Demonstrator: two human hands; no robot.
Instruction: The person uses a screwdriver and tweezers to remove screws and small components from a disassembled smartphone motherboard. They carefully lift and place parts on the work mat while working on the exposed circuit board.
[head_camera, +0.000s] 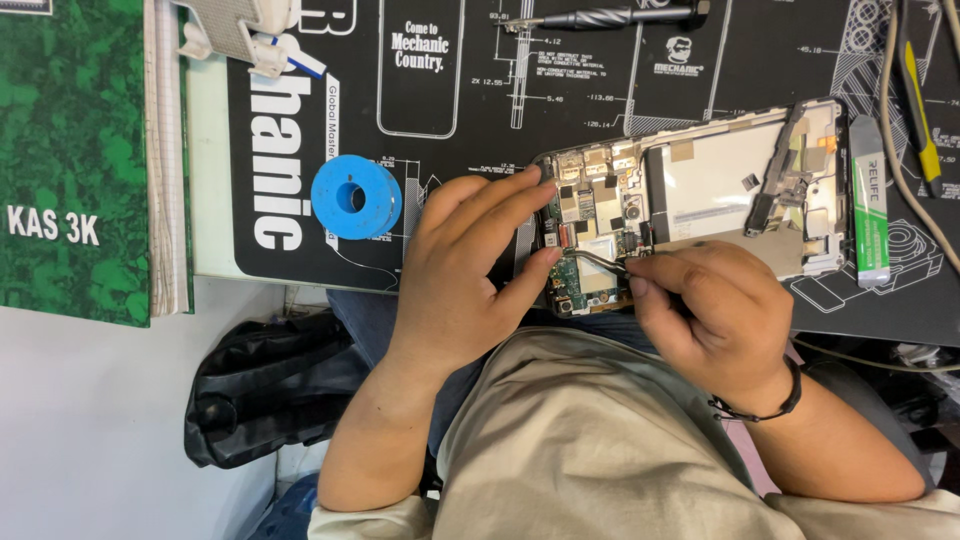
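An opened smartphone (700, 180) lies on a black work mat (470, 130), its back removed and its circuit board and metal frame exposed. My left hand (465, 270) rests on the phone's left end, fingers spread over the board's edge and steadying it. My right hand (705, 310) pinches thin metal tweezers (600, 262) whose tips point left onto the board near a green part. A black band circles my right wrist.
A blue solder spool (356, 197) sits left of the phone. A slim pry tool with a green end (870, 210) lies to its right, beside cables (910, 110). A screwdriver (610, 17) lies at the top. A green book (70, 150) and a black bag (265, 390) are at left.
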